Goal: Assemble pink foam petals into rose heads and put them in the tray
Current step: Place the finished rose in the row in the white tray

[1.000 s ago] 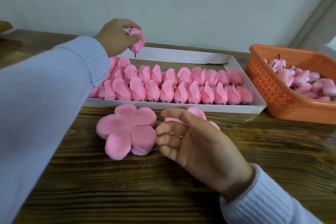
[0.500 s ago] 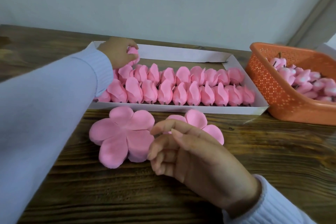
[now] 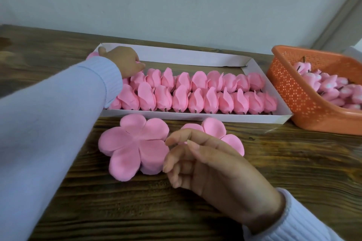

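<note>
Pink rose head, held above the tray (image 3: pixel 195 118) a second ago, has been lowered into its back-left corner, hidden under the left hand (image 3: pixel 123 60); grip cannot be told. Placement is judged nearly done. Petal stacks (image 3: pixel 135 143) are hovered over by the loosely curled, empty right hand (image 3: pixel 211 164).

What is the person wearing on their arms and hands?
Soft pale lilac knitted sleeves cover both arms: the left sleeve and right sleeve, each with a ribbed cuff. The left hand and right hand are bare: no gloves, rings or watch showing.
</note>
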A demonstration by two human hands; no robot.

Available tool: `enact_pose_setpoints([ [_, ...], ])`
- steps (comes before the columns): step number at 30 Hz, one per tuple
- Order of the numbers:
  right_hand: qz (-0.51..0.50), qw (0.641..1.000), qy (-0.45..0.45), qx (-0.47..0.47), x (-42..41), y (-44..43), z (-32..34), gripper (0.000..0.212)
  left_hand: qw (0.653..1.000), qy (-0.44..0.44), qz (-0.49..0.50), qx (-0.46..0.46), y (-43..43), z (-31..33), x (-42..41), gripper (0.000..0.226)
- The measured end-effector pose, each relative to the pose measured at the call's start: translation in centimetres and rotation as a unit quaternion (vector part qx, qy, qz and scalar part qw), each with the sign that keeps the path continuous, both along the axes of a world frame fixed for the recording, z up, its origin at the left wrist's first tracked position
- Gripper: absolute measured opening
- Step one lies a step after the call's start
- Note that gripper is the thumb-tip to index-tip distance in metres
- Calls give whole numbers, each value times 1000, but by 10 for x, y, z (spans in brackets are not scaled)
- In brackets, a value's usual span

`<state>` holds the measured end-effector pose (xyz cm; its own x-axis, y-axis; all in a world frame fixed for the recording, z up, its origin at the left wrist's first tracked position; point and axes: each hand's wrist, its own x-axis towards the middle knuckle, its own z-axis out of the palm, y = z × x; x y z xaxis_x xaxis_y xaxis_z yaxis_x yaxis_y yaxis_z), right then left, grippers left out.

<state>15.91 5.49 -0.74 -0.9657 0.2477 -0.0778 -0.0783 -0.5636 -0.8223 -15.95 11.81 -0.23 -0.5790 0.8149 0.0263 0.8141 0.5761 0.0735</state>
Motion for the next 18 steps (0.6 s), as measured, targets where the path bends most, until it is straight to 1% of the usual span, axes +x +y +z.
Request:
enact_pose_setpoints([
  [2,2,1000,4,2,0,0,0,23,1000,-13,-15,13,0,-2,-4,33],
  [4,-2,1000,-3,0,0,0,0,19,999,0,-27,20,0,-1,-5,29],
  [7,-5,1000,-7,0,0,0,0,20,999,23,-35,12,0,0,-6,25],
  [12,-6,1000,-8,9,0,1,0,21,998,34,-51,13,2,-1,-7,32],
  [15,-7,1000,-9,10,0,0,0,20,998,50,-45,-5,0,0,-5,41],
  [18,-5,1000,-9,6,0,0,-1,21,999,29,-25,-31,-2,1,-4,43],
])
